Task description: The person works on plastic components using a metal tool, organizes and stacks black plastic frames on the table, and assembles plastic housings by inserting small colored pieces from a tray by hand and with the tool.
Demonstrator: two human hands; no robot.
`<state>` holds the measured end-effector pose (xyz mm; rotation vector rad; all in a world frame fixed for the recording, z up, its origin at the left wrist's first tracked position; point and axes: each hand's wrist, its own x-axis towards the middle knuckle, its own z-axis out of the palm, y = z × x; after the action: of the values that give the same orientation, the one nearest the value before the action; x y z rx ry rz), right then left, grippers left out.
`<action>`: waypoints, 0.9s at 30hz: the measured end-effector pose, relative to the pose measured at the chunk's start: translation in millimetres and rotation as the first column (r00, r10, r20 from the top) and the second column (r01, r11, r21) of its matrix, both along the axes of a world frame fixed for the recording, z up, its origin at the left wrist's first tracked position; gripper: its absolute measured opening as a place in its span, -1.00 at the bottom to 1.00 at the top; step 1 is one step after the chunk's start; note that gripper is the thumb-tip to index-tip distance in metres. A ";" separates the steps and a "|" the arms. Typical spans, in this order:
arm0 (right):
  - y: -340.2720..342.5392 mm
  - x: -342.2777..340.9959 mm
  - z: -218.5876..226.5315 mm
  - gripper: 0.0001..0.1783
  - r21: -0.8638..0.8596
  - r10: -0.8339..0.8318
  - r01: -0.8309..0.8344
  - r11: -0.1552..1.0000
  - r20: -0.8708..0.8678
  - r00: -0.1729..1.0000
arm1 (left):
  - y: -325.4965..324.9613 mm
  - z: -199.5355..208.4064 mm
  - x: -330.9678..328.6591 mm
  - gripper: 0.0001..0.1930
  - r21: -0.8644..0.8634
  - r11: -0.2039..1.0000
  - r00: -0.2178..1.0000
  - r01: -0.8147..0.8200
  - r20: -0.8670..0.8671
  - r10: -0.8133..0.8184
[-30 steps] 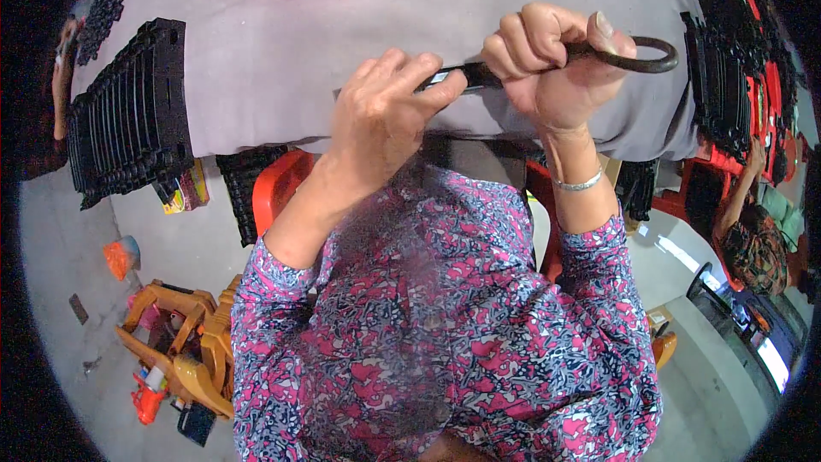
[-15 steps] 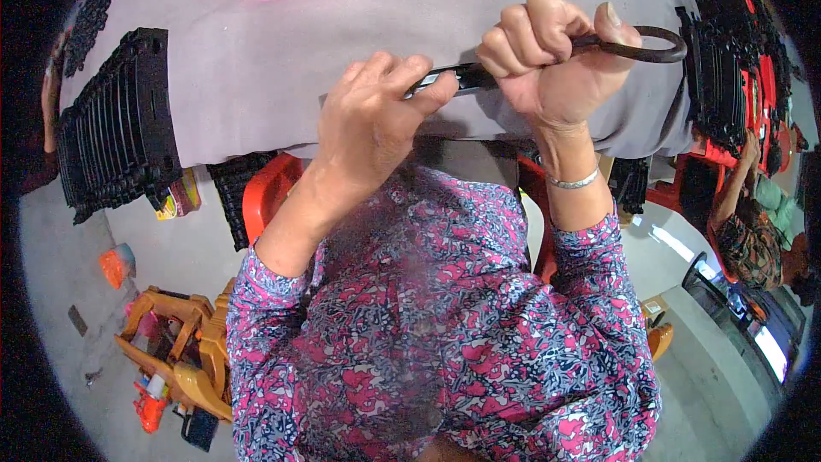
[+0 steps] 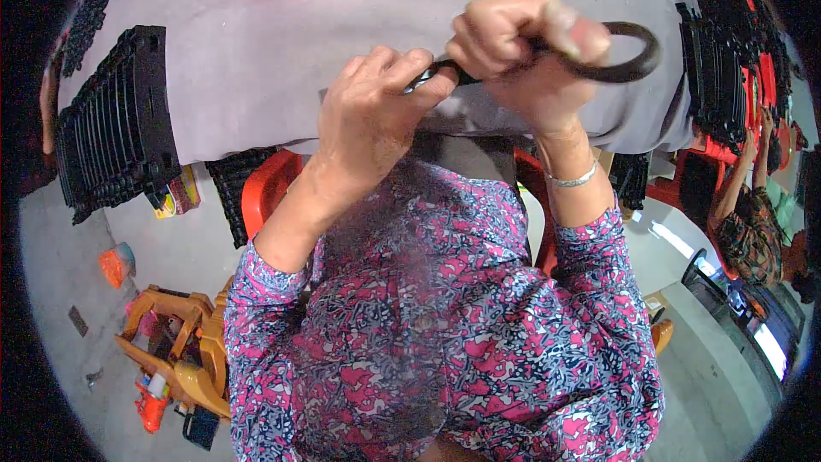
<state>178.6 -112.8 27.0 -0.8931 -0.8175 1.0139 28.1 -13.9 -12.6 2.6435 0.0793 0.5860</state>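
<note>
Tool [image 3: 633, 75], plainly dark (round-looped)

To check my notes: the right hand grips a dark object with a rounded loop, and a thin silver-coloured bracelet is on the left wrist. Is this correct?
The wrist is wrong: the head view shows the bracelet on the right. The right hand does grip the looped object.

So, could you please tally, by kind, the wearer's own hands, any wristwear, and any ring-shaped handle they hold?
Left hand and right hand: 2
Silver-coloured bracelet: 1
Black ring-shaped handle: 1
Total: 4
</note>
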 end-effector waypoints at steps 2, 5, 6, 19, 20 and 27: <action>2.2 -7.4 0.9 -0.30 -0.074 -0.087 0.103 0.992 0.199 0.976 | -0.4 1.6 -0.2 -0.77 -0.013 1.000 1.000 0.013 -0.017 -0.013; 3.2 -7.9 -0.4 -0.29 -0.108 -0.120 0.158 0.981 0.295 0.948 | -1.5 5.7 0.4 -0.81 -0.013 1.000 1.000 -0.001 -0.010 0.001; 3.6 -7.7 -1.0 -0.30 -0.111 -0.118 0.156 0.982 0.292 0.949 | -3.0 6.1 0.6 -0.81 -0.077 0.997 0.999 -0.027 0.015 0.028; -3.0 3.9 -3.2 -0.37 -0.034 0.004 -0.002 0.999 0.043 0.999 | -1.7 -3.3 3.5 -0.71 0.029 0.999 0.997 0.028 0.075 -0.030; -6.2 8.6 -4.6 -0.38 0.008 -0.021 0.022 1.000 -0.086 0.996 | -2.1 -3.2 3.6 -0.71 0.025 1.000 0.996 0.014 0.093 -0.016; -10.6 14.1 -8.6 -0.37 0.075 -0.063 0.083 0.994 -0.232 0.971 | -3.8 -3.0 4.1 -0.71 0.090 0.996 0.998 -0.018 0.068 0.012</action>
<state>192.7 -123.4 18.4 -0.7136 -0.6236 0.9895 32.2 -17.8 -15.5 2.7102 0.0535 0.6985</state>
